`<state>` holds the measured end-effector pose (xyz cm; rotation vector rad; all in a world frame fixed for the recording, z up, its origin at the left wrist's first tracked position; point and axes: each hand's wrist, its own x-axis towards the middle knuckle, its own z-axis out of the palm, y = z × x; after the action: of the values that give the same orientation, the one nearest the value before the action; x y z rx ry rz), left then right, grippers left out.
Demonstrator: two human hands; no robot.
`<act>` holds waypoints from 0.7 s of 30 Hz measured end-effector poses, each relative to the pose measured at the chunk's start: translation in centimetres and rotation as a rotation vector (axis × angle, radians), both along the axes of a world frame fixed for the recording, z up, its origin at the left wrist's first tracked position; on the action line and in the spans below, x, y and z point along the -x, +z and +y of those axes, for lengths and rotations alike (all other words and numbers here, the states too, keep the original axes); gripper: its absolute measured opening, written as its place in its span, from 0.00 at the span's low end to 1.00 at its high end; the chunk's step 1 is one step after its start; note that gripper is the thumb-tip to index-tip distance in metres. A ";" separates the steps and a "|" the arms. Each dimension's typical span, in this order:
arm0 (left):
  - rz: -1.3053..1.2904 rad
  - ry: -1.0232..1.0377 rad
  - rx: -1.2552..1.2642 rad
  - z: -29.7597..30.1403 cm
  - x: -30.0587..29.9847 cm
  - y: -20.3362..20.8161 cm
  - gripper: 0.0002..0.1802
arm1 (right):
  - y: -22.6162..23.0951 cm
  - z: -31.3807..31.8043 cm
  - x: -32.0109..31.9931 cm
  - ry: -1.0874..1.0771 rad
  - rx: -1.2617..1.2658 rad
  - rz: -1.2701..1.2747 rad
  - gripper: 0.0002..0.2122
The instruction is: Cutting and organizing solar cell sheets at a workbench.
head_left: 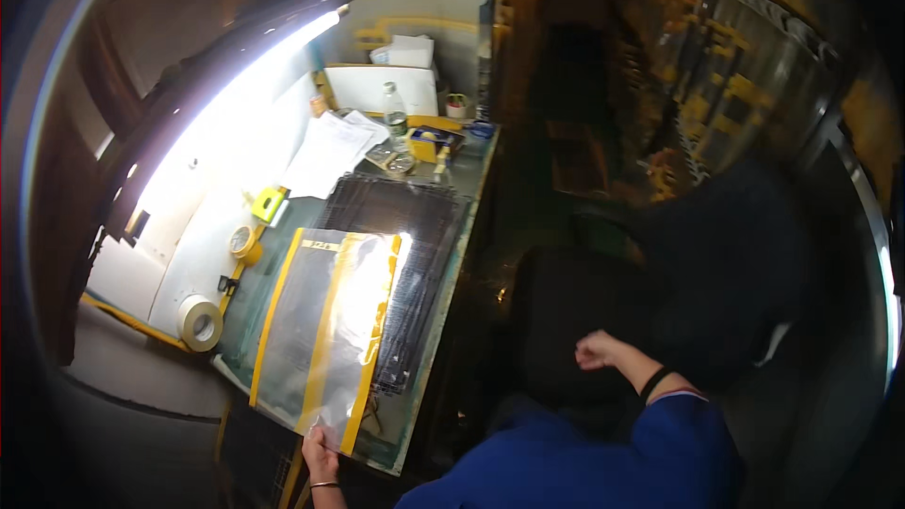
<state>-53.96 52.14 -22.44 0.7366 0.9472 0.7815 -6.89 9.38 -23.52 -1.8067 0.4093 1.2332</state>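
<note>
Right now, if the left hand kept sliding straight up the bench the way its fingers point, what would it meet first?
The left hand already pinches the near edge of the clear yellow-taped sheet. Going straight on, it would ride over that sheet, then probably reach the black mesh panels beyond; depth is unclear.

Large beige tape roll (200, 322) at bench left edge; smaller yellow tape roll (244, 242) further back; clear plastic bottle (394, 109) near loose white papers (325, 153).
</note>
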 end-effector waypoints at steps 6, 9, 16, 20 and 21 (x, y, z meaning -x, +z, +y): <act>0.077 -0.090 0.056 0.1 -0.9 1.3 0.14 | -7.3 -18.3 11.0 -0.632 0.023 0.272 0.31; 0.116 -0.102 0.079 1.2 0.0 0.8 0.14 | -6.7 -23.4 11.7 -0.280 -0.072 -0.134 0.41; 0.202 -0.057 0.044 2.0 -0.8 1.7 0.14 | -9.0 -27.1 10.7 -0.747 0.191 0.249 0.45; 0.200 -0.039 0.105 0.5 -1.2 2.8 0.14 | -13.2 -23.4 12.2 -0.929 0.046 0.312 0.42; 0.207 -0.024 0.146 0.5 -1.4 2.6 0.14 | -14.0 -22.0 13.3 -0.630 -0.161 -0.004 0.32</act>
<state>-52.52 52.65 -19.89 0.7088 1.1670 0.6155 -20.19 -12.59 -37.52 -1.3850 0.7819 0.7908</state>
